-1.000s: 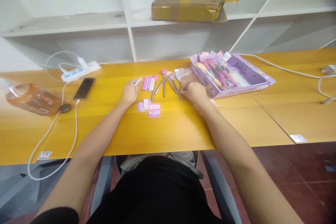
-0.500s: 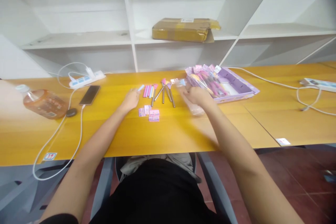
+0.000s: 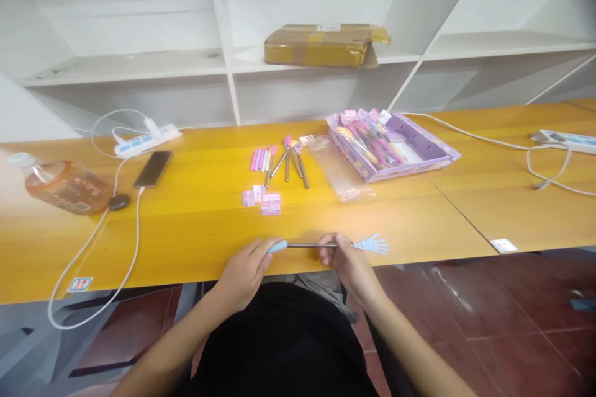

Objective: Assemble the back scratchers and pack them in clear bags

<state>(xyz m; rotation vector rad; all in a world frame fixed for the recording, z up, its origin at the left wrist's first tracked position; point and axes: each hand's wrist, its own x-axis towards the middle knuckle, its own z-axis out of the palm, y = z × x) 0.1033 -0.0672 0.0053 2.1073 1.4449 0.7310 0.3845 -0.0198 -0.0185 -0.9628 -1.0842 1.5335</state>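
Near the table's front edge, my left hand (image 3: 245,270) is closed around a light blue handle (image 3: 278,247). My right hand (image 3: 347,260) grips the thin metal rod of a back scratcher (image 3: 303,245), whose blue hand-shaped head (image 3: 372,244) sticks out to the right. The rod's left end meets the handle; whether it sits inside, I cannot tell. Further back lie several metal rods with pink, yellow and purple hand-shaped heads (image 3: 287,158). Beside them is a row of coloured handles (image 3: 259,160). Small pink and purple cards (image 3: 270,203) lie in front.
A flat clear plastic bag (image 3: 342,173) lies beside a purple box (image 3: 410,169) of packaged back scratchers. On the left are a bottle (image 3: 69,186), a phone (image 3: 153,169), a power strip (image 3: 148,141) and a looping white cable. A cardboard box (image 3: 321,45) rests on the shelf.
Both hands have come back to the table's front edge and closer together. The blue handle and the blue-headed rod now lie in line. My right hand has left the plastic bag.
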